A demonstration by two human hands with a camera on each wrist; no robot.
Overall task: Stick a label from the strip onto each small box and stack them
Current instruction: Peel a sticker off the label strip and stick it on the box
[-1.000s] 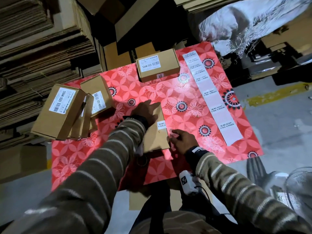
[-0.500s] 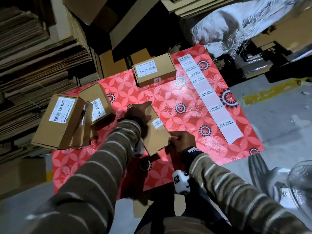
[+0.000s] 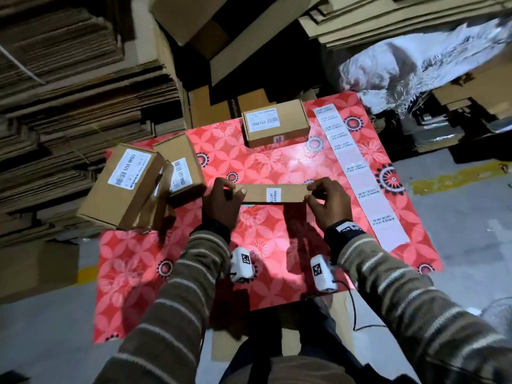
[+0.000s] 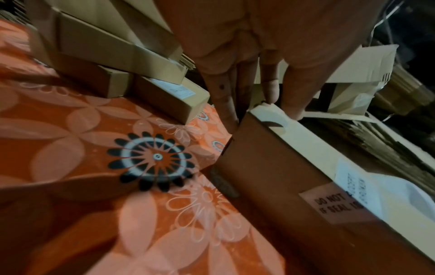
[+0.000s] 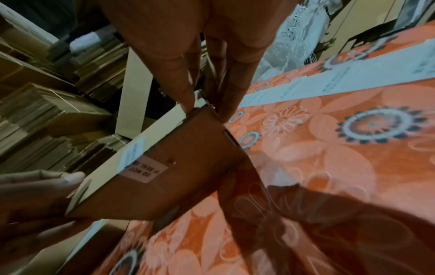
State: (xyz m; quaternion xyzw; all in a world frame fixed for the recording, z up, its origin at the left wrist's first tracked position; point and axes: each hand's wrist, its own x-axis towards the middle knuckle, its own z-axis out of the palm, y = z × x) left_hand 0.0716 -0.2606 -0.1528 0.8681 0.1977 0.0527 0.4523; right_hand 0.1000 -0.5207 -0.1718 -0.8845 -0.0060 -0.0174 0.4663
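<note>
Box (image 3: 273,194) held on edge above counter (image 3: 266,167), long axis left-right, seal label (image 3: 273,194) on top edge. Left hand (image 3: 221,202) pinches left end, right hand (image 3: 328,202) right end. Stack (image 3: 144,184) lies left, nearer left hand.

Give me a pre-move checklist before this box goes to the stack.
1. Both hands on the box: ok, left hand and right hand grip opposite ends.
2. Label stuck: ok, folded over the box's edge.
3. Label pressed flat: cannot tell.
4. Box off the mat: ok in the wrist views.
5. Stack spot: cannot tell; a far box lies flat, the left boxes lean unevenly.
6. Strip out of the path: ok, it lies to the right.
</note>
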